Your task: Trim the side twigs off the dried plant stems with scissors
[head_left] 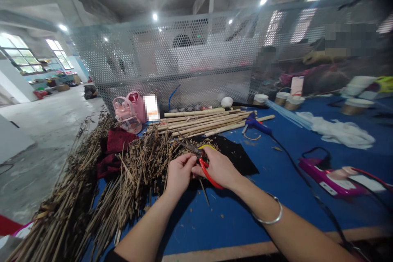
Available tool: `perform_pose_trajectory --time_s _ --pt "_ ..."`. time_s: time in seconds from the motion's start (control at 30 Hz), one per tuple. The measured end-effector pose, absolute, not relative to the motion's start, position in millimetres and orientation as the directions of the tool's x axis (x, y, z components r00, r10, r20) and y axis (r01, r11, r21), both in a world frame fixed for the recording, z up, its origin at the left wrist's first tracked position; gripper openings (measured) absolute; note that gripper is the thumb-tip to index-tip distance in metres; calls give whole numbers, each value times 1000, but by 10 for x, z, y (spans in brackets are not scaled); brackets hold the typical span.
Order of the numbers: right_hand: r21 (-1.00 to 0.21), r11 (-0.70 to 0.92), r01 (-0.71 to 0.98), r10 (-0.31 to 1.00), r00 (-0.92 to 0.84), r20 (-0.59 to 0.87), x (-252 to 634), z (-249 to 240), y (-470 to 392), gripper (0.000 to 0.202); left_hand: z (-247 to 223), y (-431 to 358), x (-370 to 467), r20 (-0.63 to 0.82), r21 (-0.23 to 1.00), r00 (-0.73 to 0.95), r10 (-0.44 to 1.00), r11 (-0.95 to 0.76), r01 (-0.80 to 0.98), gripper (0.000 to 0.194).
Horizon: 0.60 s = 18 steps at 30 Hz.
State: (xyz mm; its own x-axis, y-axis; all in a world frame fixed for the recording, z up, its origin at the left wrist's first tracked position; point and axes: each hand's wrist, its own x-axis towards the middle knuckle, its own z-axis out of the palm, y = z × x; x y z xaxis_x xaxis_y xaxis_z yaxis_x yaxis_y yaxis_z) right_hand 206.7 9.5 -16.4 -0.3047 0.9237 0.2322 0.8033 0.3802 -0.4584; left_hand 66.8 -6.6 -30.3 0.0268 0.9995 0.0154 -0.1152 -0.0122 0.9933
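Note:
My right hand (222, 166) grips scissors (202, 166) with red and yellow handles. Their dark blades are parted and point up and left over the dried plants. Close against it, my left hand (179, 175) has its thumb and fingertips pinched together; what lies between them is hidden. A thin dried stem (205, 193) slants down below the two hands, and I cannot tell whether either one holds it. Left of the hands, a large heap of dried stalks (138, 168) covers the table, partly over a black cloth (242, 157).
Pale sticks (196, 123) lie behind the hands. A blue glue gun (256, 125), its cable, and a purple power strip (331, 178) are at right. Farther back are white plastic (340, 131) and small pots (293, 102). A pink bag (136, 104) and dark red cloth (119, 141) stand left.

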Motion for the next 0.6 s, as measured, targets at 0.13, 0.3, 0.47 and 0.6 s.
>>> perform_pose_trajectory --time_s 0.13,0.3,0.47,0.6 --pt "-448 347 824 937 -289 194 2057 -161 94 36 -300 -66 667 18 994 27 999 -15 -111 26" --pt "-423 306 853 952 -263 157 2063 -183 124 36 -279 -61 652 3 994 19 1000 -1 -113 27" --pt "-438 300 847 954 -274 124 2078 -174 144 35 -273 -55 652 -11 996 -16 1000 10 -84 28" --pt "-413 331 849 943 -285 170 2082 -145 124 36 -285 -55 642 26 999 -37 999 -27 -41 27"
